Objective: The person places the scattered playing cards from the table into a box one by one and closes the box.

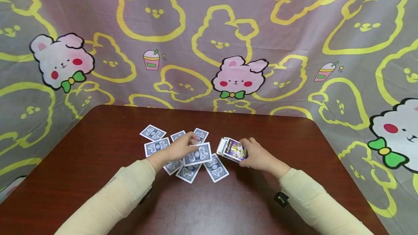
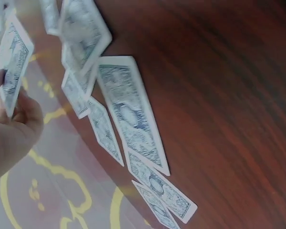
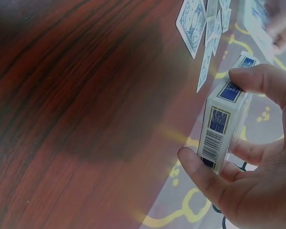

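My left hand (image 1: 180,147) pinches a blue-backed playing card (image 1: 200,155) between thumb and fingers, raised over the others. In the left wrist view that card (image 2: 14,62) stands nearly edge-up in the fingers. My right hand (image 1: 257,156) grips a card box (image 1: 236,150) with a purple and gold front, its flap end turned toward the cards. The right wrist view shows the box's barcode end (image 3: 212,143), with the thumb along one narrow side and fingers opposite. What is inside the box cannot be seen.
Several more cards lie face down, some overlapping, on the brown table, including one at the far left (image 1: 152,132) and one nearest the box (image 1: 216,168). A patterned cloth (image 1: 183,53) hangs behind the table's back edge.
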`<state>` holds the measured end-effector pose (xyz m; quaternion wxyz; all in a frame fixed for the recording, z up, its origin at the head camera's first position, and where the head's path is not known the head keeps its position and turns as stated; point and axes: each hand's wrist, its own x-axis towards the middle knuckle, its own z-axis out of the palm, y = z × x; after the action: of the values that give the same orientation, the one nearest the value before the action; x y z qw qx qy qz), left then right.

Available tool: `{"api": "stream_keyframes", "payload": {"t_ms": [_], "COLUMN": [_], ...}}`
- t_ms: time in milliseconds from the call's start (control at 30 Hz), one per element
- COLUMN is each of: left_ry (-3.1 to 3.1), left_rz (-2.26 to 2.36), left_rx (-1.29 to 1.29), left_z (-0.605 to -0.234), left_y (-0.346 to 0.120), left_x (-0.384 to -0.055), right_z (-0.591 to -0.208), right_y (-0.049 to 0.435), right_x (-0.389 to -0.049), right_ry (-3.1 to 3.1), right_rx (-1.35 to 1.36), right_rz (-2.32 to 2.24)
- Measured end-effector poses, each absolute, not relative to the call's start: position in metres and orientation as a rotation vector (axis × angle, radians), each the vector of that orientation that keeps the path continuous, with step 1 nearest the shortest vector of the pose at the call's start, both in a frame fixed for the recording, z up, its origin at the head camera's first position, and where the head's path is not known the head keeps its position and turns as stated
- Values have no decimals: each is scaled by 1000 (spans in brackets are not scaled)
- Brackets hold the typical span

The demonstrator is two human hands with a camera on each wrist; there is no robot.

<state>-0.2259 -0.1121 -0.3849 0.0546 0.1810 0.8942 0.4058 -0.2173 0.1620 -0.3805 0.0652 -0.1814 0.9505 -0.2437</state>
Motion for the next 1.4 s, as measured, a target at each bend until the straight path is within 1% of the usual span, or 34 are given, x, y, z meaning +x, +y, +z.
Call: {"api": "stream_keyframes", "payload": {"t_ms": [133,333,533,833,1167,1400], "left_ry": [2721,2775,2810,2791,2589,2540], "left_rz": [1495,1596,1589,1527,1669,1651], "left_rx": [443,294,294,366,210,235], "left_z": [-374,-370,-378,-383,-389,-392], "left_y": [-110,-94,-82,-81,-88,-90], "left_x": [-233,-237,-240,-239,-240,-241], "right_z": [-381,-384,-384,-381,-383,-382], "right_y": [161,156,153,150,149,146], "right_x": [-217,-217,-216,-215,-213,-213], "right_ry": [2847,2834,2848,2859,2841,2819], "right_rx": [-534,-509,-527,-566,-589,-608], "right_rz": [-752,-753,-736,-728,-735,-737]}}
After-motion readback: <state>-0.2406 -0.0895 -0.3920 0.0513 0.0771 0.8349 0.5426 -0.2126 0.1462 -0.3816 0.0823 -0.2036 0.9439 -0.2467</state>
